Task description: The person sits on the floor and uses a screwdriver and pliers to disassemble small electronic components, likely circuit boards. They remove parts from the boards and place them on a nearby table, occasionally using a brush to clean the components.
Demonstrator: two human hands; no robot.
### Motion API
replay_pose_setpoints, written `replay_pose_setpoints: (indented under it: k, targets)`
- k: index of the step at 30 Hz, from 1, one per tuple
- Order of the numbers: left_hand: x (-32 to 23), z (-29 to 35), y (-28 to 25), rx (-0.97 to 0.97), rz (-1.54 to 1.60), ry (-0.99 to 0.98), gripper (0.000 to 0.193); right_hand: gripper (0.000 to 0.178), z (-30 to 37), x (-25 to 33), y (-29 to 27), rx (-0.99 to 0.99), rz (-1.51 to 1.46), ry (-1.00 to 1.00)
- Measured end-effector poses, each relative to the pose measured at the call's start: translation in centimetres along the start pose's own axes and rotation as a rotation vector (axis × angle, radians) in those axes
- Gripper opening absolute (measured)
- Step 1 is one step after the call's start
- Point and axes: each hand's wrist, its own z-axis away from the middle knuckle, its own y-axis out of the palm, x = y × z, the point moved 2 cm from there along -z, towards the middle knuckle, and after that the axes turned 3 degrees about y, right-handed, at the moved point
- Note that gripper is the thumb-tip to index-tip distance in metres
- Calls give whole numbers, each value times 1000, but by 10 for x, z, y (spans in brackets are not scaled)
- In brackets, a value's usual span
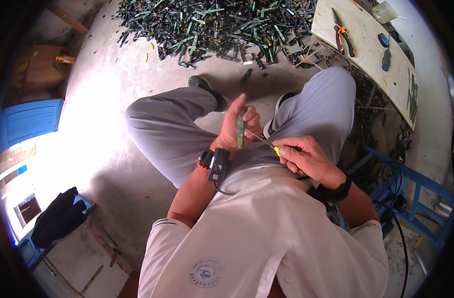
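Observation:
My left hand (236,121) is closed around a narrow green circuit board strip (240,130), held upright above my lap. In my right hand (306,158) is a screwdriver (277,150) with a yellow handle, gripped with the fingers wrapped round it. Its thin metal shaft (259,138) points up and left, and the tip meets the edge of the strip or lies just behind it; I cannot tell which. Both hands are between my bent knees, in front of my shirt.
A big heap of dark and green board strips (227,25) covers the floor ahead. To the right, a low white table (366,59) bears orange-handled pliers (342,37), a dark-handled screwdriver (386,60) and a blue-black round item (383,39). A blue chair frame (411,191) with cables stands at my right.

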Motion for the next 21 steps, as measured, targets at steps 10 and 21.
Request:
replay_pose_setpoints:
  k: [10,21]
  targets:
    - [-1,0,4,-28,14,-40,58,30,2,4,0,-105,161,-102]
    - [-1,-1,3,-62,-9,-38,58,29,3,9,5,-88,232,-49]
